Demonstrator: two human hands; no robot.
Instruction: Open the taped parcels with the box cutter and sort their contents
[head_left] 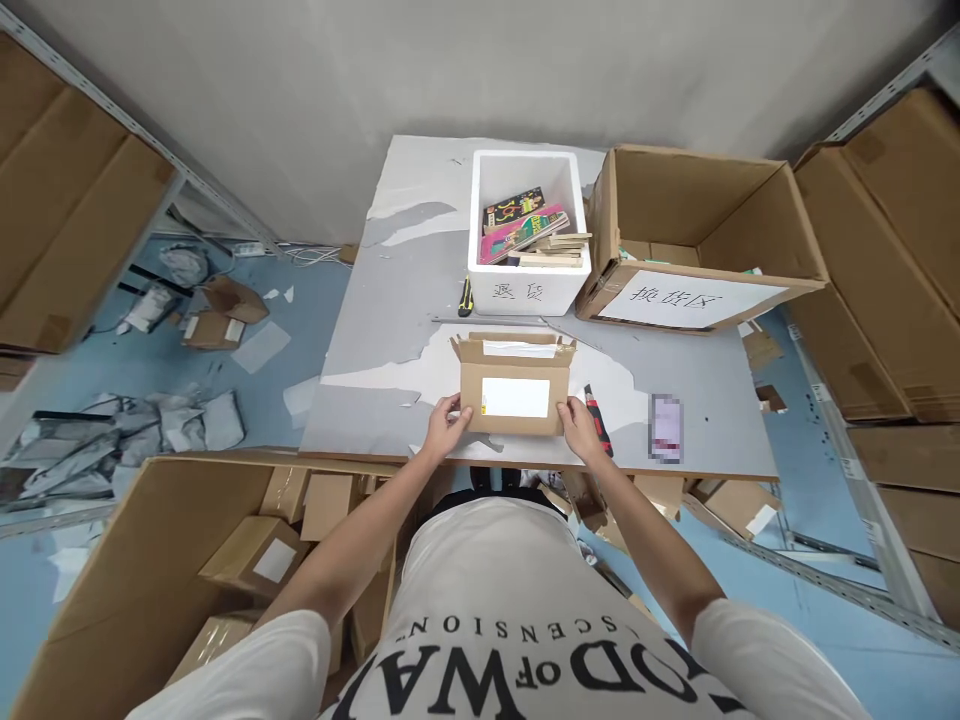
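A small brown cardboard box (514,420) with a white label lies near the front edge of the table, its flap standing up along the far side. My left hand (448,424) grips its left end, thumb on the near face. At the opposite end my right hand (579,428) holds the box the same way. Just right of that hand lies a red and black utility knife (598,424). Farther right is a phone (665,428), its screen blurred out. What the box contains is hidden.
Behind the box stands a white foam bin (525,292) with several books, a yellow utility knife (466,297) beside it. A large open carton (712,290) fills the table's back right. A big carton of parcels (150,560) stands at the lower left. Shelves with boxes flank both sides.
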